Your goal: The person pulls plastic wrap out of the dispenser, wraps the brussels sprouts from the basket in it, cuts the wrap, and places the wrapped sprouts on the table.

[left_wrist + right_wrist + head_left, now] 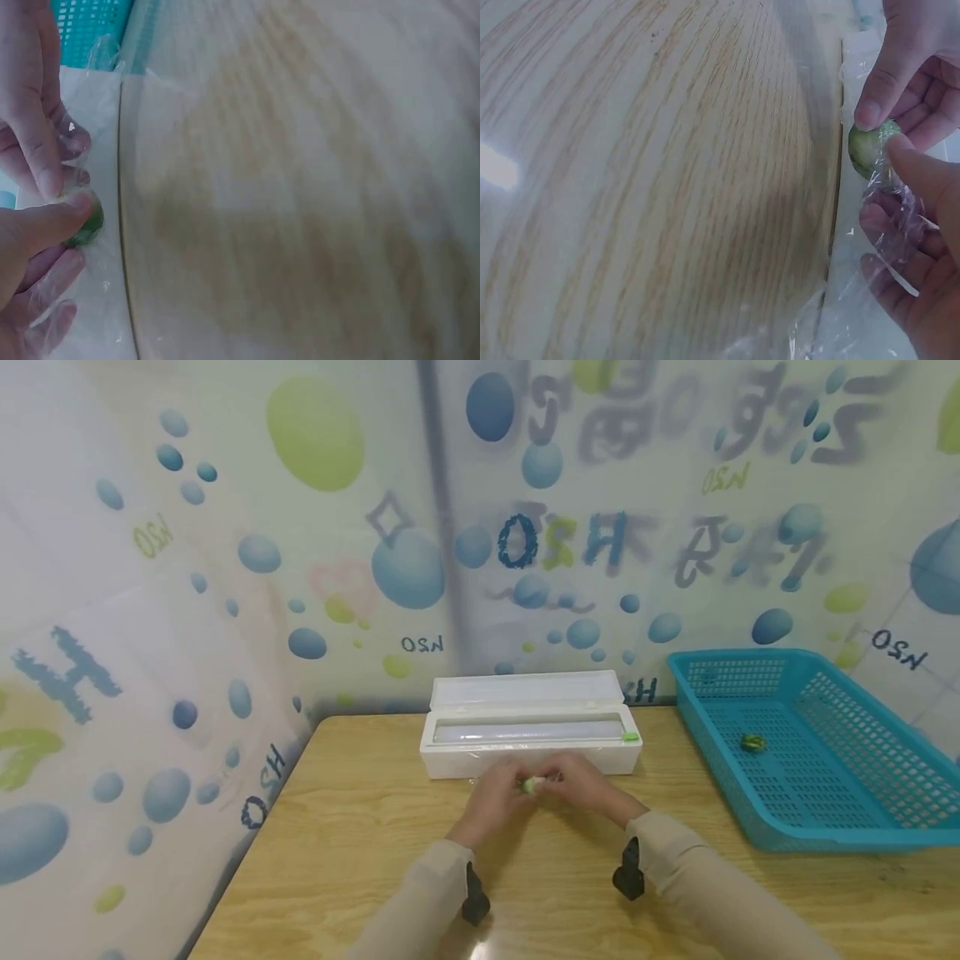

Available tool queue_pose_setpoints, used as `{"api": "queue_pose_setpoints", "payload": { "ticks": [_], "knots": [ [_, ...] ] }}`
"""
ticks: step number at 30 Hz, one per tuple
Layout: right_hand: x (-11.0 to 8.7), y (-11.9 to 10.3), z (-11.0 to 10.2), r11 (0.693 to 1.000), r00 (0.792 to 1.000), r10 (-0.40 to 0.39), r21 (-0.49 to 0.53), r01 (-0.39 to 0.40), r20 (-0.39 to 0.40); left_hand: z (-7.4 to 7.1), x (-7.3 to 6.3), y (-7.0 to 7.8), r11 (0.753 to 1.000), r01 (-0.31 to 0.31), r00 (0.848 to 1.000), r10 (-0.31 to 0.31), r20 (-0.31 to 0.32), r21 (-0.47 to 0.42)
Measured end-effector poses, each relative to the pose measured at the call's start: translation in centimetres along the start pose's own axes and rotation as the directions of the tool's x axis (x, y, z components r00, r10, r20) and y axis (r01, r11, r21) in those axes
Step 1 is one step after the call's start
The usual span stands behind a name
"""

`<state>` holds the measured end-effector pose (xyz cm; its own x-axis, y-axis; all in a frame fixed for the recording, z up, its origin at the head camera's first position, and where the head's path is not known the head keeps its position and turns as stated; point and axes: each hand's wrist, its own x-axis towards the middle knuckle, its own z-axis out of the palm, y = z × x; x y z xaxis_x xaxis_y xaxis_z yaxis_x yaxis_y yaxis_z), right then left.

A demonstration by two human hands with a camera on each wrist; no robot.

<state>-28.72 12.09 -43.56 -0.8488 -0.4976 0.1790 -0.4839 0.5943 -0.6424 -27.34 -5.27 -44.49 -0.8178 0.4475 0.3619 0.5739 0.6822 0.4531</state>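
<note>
Both hands meet in front of the white box [450, 764], over a small round green vegetable [864, 151] with a pale green side. My left hand [491, 800] pinches the vegetable between thumb and fingers. Thin clear cling film [904, 214] is bunched against the vegetable. My right hand [583, 785] pinches this film, its thumb right at the vegetable. More film trails around the fingers in both wrist views.
The white box has its lid [525, 690] raised, a pale roll [528, 731] inside and a green slider [630, 737] on its edge. At right stands a blue plastic basket [712, 756] holding one green vegetable [752, 742]. A printed curtain [360, 527] hangs behind the wooden table [337, 827].
</note>
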Motion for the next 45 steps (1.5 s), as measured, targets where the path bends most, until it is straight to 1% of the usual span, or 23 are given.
{"api": "queue_pose_setpoints", "payload": {
  "ticks": [3,4,8,11,12,15,18,22,27,30,34,40,43,45],
  "knots": [
    [-0.1,0.3,0.0,1.000,1.000,-0.003,-0.001,0.003,-0.027,-0.3,0.2,-0.1,1.000,-0.030,0.999,0.030,0.021,-0.004],
    [-0.2,0.3,0.0,1.000,0.999,-0.007,-0.004,0.007,-0.038,-0.3,0.3,-0.1,0.999,-0.040,0.999,0.039,0.027,0.008],
    [-0.5,0.7,-0.1,0.999,0.996,-0.007,-0.036,0.004,-0.086,-0.4,0.5,-0.5,0.999,-0.039,0.998,0.038,0.040,0.032],
    [-0.7,1.0,-0.2,0.998,0.994,0.012,-0.055,-0.018,-0.111,-0.3,0.6,-0.8,0.998,-0.043,0.999,0.042,0.034,0.047],
    [-0.8,1.1,-0.2,0.998,0.993,0.018,-0.058,-0.025,-0.113,-0.2,0.6,-0.9,0.997,-0.054,0.998,0.053,0.028,0.054],
    [-0.9,1.4,-0.1,0.998,0.993,0.022,-0.061,-0.029,-0.116,0.1,0.7,-1.2,0.995,-0.079,0.997,0.078,0.010,0.068],
    [-1.0,1.7,-0.1,0.999,0.994,0.011,-0.048,-0.016,-0.111,0.4,0.5,-1.5,0.991,-0.100,0.995,0.101,-0.011,0.087],
    [-1.3,2.0,-0.3,1.000,0.996,-0.002,-0.001,0.002,-0.093,0.8,0.3,-1.7,0.993,-0.086,0.996,0.088,-0.025,0.083],
    [-1.9,2.4,-0.6,0.998,0.995,-0.028,0.055,0.034,-0.091,1.1,0.2,-1.9,0.997,-0.047,0.998,0.048,-0.028,0.056],
    [-2.3,2.5,-0.9,0.997,0.995,-0.018,0.069,0.025,-0.096,1.2,0.1,-1.9,0.999,-0.027,0.999,0.028,-0.021,0.039],
    [-2.7,2.6,-1.4,0.999,0.995,-0.004,0.049,0.009,-0.101,0.9,0.1,-1.7,0.999,-0.029,1.000,0.029,-0.006,0.030],
    [-3.4,2.6,-2.3,1.000,0.990,0.009,0.000,-0.009,-0.143,0.4,0.3,-1.4,1.000,-0.030,0.999,0.030,0.017,0.007],
    [-3.8,2.7,-2.8,1.000,0.991,0.025,0.006,-0.025,-0.135,0.4,0.3,-1.4,0.999,-0.034,0.999,0.034,0.025,0.005],
    [-4.1,2.8,-3.2,1.000,0.992,0.023,0.022,-0.021,-0.123,0.4,0.3,-1.4,0.999,-0.038,0.999,0.038,0.027,0.006]
  ]
}}
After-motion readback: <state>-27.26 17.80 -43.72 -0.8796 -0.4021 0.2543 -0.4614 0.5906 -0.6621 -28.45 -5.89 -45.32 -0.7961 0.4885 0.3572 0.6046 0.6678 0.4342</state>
